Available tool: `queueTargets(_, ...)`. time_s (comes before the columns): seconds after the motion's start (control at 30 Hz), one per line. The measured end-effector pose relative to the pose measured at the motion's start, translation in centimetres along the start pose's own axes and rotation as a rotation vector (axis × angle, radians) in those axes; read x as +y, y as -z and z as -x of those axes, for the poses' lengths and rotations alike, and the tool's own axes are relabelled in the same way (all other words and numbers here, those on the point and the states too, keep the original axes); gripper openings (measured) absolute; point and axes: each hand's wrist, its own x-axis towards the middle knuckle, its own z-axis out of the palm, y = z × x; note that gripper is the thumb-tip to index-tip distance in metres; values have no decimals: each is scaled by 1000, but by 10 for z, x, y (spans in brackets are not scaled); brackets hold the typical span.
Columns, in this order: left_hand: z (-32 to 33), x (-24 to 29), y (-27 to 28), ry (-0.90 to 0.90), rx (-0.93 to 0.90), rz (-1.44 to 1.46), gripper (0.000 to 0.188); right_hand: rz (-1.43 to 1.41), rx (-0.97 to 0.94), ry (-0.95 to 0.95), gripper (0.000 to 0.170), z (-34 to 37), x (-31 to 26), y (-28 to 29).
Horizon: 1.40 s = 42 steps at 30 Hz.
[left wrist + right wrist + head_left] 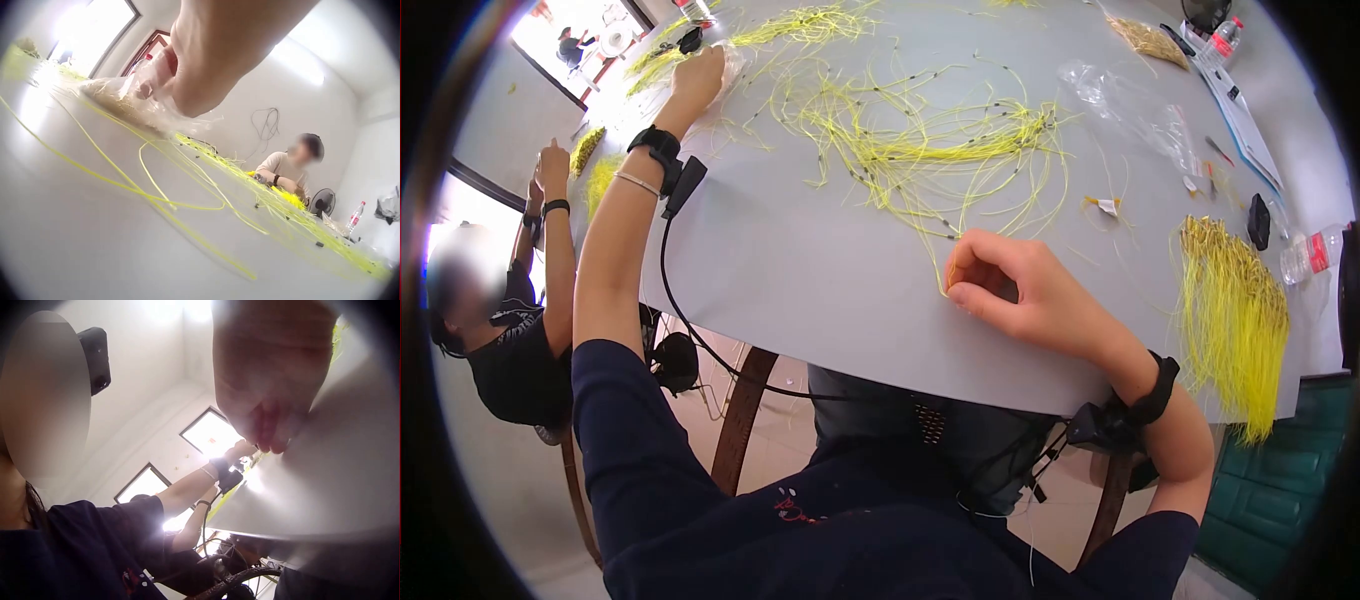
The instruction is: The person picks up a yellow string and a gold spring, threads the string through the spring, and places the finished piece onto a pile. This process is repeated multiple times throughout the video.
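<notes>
At the table's far left, my left hand (700, 80) is at a clear plastic bag (119, 100) with small pale contents. The film overlaps its fingers in the left wrist view, so I cannot tell what the fingertips hold. My right hand (1025, 285), low over the near part of the table, pinches a yellow line (935, 262) between thumb and forefinger. That line runs back toward a loose, tangled bundle of yellow lines (930, 150) dotted with small dark pieces. In the right wrist view the fingertips hide the pinched end.
A thick bunch of yellow lines (1235, 320) hangs over the right edge. Behind it lie a black object (1258, 222), plastic bottle (1312, 255) and crumpled clear bag (1130, 110). Another person (510, 320) sits at left. A black cable (685, 310) runs from my left wrist.
</notes>
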Motion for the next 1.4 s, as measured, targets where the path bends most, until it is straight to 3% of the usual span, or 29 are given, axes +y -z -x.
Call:
queueTargets(0.07, -8, -11, -8, -176, 18, 149, 15, 3, 12, 9, 6, 0, -1, 0)
queueTargets(0.1, -11, -16, -12, -179, 18, 149, 15, 7, 10, 7, 6, 0, -1, 0)
queueTargets(0.17, -16, -21, -14, -288, -150, 547, 12, 11, 11, 4, 6, 1, -1, 0)
queueTargets(0.27, -13, -29, -19, -205, -123, 710, 12, 16, 12, 2, 6, 1, 0, 1)
queueTargets(0.3, -12, -30, -20, -207, -125, 710, 12, 16, 12, 6, 6, 0, 0, 1)
queueTargets(0.37, -8, -31, -14, -116, -202, 322, 19, 12, 12, 10, 6, 0, 0, 0)
queueTargets(0.4, -8, -30, -14, -116, -202, 321, 19, 8, 11, 21, 6, 0, 1, 0)
queueTargets(0.47, -9, -24, -15, 42, -350, 71, 27, 7, 13, 31, 6, 0, 1, 1)
queueTargets(0.57, 1, -10, 6, 3, -475, -17, 35, 1, 9, 19, 6, 0, 1, 1)
queueTargets(0.77, 1, -15, 6, 46, -540, 47, 42, -3, 14, 30, 6, 0, 3, 1)
queueTargets(0.9, 0, -29, -4, 119, -484, 176, 43, -4, 10, 27, 5, 0, 1, 1)
queueTargets(0.97, 4, -29, -5, 0, -490, 107, 44, -7, 12, 26, 5, 0, 0, 0)
queueTargets(1.07, 12, -11, 23, -20, -483, 108, 44, -3, 12, 18, 6, 0, -1, 0)
queueTargets(1.2, 1, -19, -12, 18, -449, 121, 43, 14, 8, 10, 6, 0, -2, 1)
queueTargets(1.3, 0, -13, 1, -141, -387, 78, 41, 11, 8, 18, 6, 0, 0, 0)
queueTargets(1.4, -6, -18, 1, -89, -507, 292, 38, -4, 13, 14, 6, 0, 1, 1)
